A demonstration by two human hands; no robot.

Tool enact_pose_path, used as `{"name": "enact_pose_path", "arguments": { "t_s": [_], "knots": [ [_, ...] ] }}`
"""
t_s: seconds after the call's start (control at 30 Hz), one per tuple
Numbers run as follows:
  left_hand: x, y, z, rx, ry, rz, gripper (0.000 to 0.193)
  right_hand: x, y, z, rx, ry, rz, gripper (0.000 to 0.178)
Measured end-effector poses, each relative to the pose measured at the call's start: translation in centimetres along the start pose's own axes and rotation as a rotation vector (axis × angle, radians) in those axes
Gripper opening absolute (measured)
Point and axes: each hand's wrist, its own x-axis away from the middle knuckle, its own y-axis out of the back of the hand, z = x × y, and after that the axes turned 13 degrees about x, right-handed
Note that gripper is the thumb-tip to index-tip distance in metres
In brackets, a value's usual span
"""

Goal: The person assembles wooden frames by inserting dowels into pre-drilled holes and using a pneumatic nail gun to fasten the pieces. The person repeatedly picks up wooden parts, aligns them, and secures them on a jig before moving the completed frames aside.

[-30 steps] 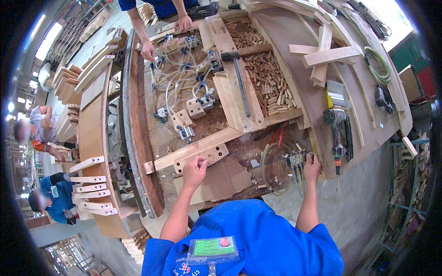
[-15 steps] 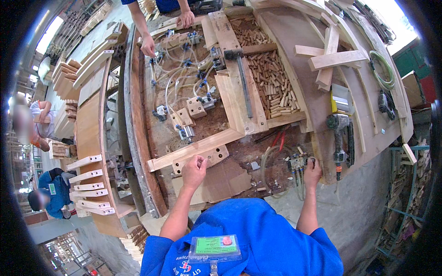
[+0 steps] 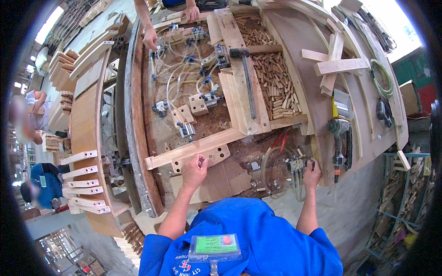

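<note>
My left hand (image 3: 194,171) is closed, its fingers curled together over a pale wooden block (image 3: 218,155) with dark holes. The block lies against the near side of a long wooden bar (image 3: 198,148). Whatever the fingers may pinch is hidden. Toward the right, the fingers of my right hand (image 3: 313,174) close on the right end of a small pneumatic valve (image 3: 297,164), from which clear hoses hang. Beyond the bar sits a clamping jig of small air cylinders (image 3: 186,131), wooden pads (image 3: 199,105) and looping clear tubes.
A co-worker's hands (image 3: 150,39) are at the jig's far side. A hammer (image 3: 246,83) lies beside a bin of wooden dowels (image 3: 278,87). To the right are a nail gun (image 3: 340,138) and crossed wooden strips (image 3: 340,66). Torn cardboard (image 3: 225,181) lies below the block.
The view has shifted slightly, moving the surroundings a little in the picture. Both my hands keep almost the same place and pose, at the block and at the valve.
</note>
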Motion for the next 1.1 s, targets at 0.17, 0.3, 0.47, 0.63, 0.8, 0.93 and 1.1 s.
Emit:
{"name": "enact_pose_path", "arguments": {
  "t_s": [0.17, 0.3, 0.47, 0.63, 0.8, 0.93, 1.1],
  "knots": [
    [-0.7, 1.5, 1.1, 0.299, 0.084, -0.072, 0.017, 0.2, -0.5, -0.1, 0.033, 0.07, 0.012, 0.028],
    [-6.9, 5.8, 2.2, 0.215, -0.051, -0.356, 0.027, 0.4, -0.3, -0.9, -0.029, -0.023, 0.046, 0.032],
    [-16.2, 11.3, 5.6, 0.097, -0.08, -0.497, 0.048, 0.1, 0.1, 0.0, -0.058, -0.039, 0.087, 0.03],
    [-20.2, 11.1, 7.3, -0.061, -0.073, -0.399, 0.034, 0.1, 0.4, 0.8, -0.134, -0.076, 0.129, 0.03],
    [-19.1, 9.3, 7.3, 0.045, -0.087, -0.428, 0.026, 0.4, 1.2, 1.4, -0.08, -0.078, 0.13, 0.031],
    [-19.5, 10.6, 8.3, -0.008, -0.182, -0.423, 0.025, 0.2, 1.4, 2.2, -0.074, -0.098, 0.136, 0.03],
    [-21.8, 12.7, 9.2, 0.179, -0.112, -0.296, 0.024, 0.7, 1.1, 1.4, 0.12, 0.156, -0.037, 0.03]
  ]
}}
